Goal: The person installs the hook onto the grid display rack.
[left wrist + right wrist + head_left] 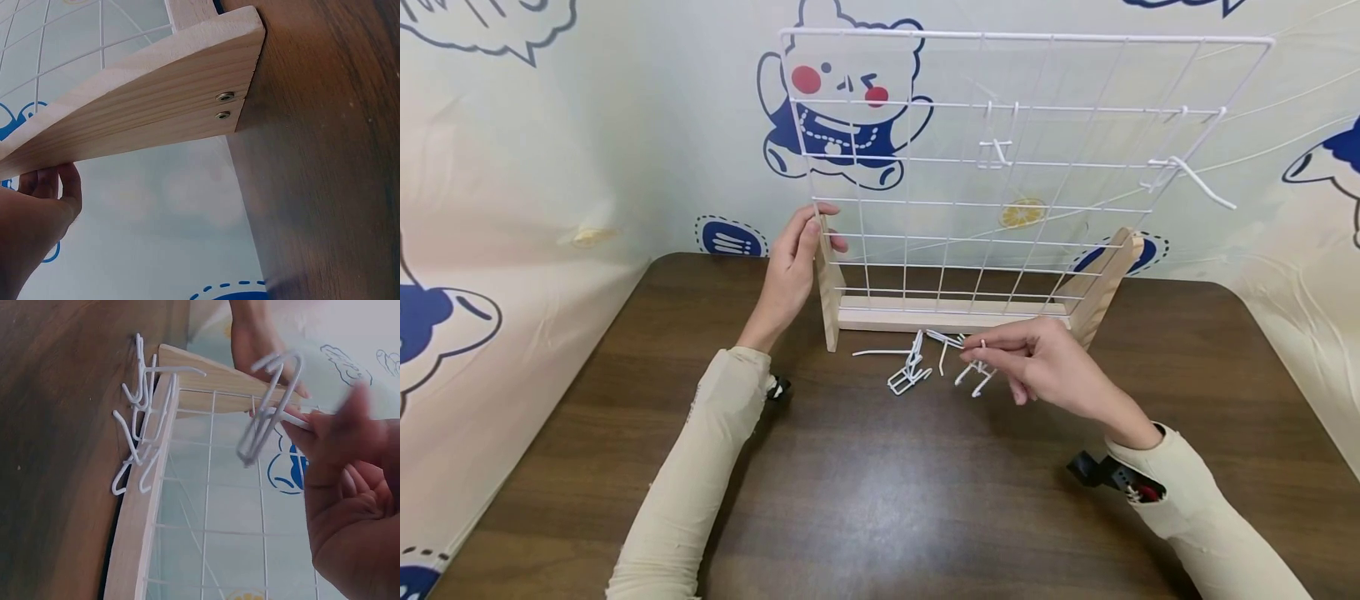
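Only left wrist view: 2 bolts [225, 97] | left hand [792, 257] grips side panel [162, 112]

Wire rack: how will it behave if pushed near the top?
Probably stiff: the wire rack looks flat, with no obvious sag. Likely light for its size, since it's mostly gaps. Might tip: it rises high above its low wooden base, though the left hand holds one wooden side.

Partly blurred and cut off at the right wrist view's edge, the right hand [328, 494] hides the tip of a white hook [277, 414]; a wooden side panel [150, 112] hides fingertips of the left hand [31, 215].
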`<state>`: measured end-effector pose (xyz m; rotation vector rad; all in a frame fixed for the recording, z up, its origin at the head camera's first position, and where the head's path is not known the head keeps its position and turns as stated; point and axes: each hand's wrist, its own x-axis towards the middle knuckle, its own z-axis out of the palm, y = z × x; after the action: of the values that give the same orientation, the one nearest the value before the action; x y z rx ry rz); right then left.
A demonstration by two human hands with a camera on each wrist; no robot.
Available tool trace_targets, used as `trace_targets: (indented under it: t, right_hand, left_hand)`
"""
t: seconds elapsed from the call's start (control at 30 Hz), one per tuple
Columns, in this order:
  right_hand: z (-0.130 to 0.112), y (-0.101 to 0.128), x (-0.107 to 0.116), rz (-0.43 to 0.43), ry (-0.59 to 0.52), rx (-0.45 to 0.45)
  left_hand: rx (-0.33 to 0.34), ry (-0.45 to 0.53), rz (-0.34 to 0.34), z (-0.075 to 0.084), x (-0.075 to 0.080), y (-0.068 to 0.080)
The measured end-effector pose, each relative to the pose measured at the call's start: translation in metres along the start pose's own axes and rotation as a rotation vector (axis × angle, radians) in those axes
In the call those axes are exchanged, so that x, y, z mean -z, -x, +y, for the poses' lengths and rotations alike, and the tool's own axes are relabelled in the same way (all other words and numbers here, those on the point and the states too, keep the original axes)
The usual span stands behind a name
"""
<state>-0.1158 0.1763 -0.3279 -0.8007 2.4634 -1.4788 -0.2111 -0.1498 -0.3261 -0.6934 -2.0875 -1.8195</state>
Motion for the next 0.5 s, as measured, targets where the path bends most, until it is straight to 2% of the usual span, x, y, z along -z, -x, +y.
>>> trace_targets:
  t: [0.23, 0.5]
  right_hand:
    - [0.0006, -0.0002, 0.0002, 0.074, -0.029, 0.087]
    - [-0.0021, 0.003, -0.0061, 0.022, -0.123, 0.041]
  left_hand:
    - [-0.002, 0.0, 0.002, -0.0006, 0.0002, -0.0002]
    - [-0.006, -0.004, 0.002, -0.0007, 0.0, 0.0001]
